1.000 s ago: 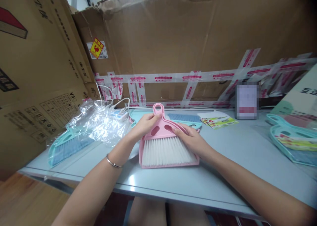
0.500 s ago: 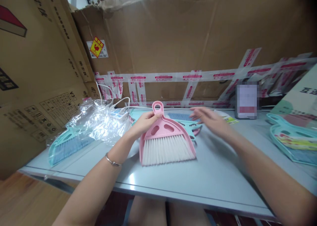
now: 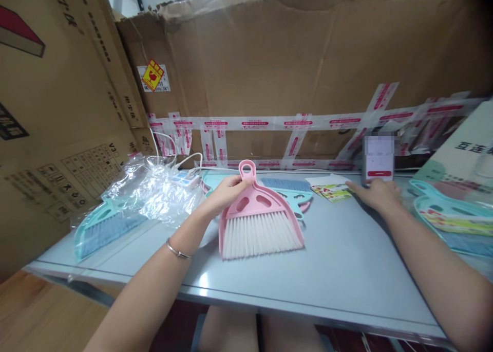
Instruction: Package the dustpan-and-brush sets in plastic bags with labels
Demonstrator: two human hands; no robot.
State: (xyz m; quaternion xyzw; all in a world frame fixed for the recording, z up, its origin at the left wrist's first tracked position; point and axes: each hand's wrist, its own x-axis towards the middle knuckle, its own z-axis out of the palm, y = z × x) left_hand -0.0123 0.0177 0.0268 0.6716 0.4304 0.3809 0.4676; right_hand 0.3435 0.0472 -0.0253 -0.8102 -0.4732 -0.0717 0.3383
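Observation:
A pink dustpan with a white-bristled brush nested in it lies on the grey table in front of me. My left hand is closed on its left edge near the looped handle. My right hand lies far to the right, fingers stretched flat, its fingertips touching a stack of printed cards, just in front of a small upright screen.
A teal brush and dustpan set and crumpled clear plastic bags lie at the left. More teal sets sit behind the pink one and at the right edge. Taped cardboard walls enclose the table.
My right hand let go of the pink dustpan's right side and moved right and back to the printed cards. My left hand stayed on the dustpan.

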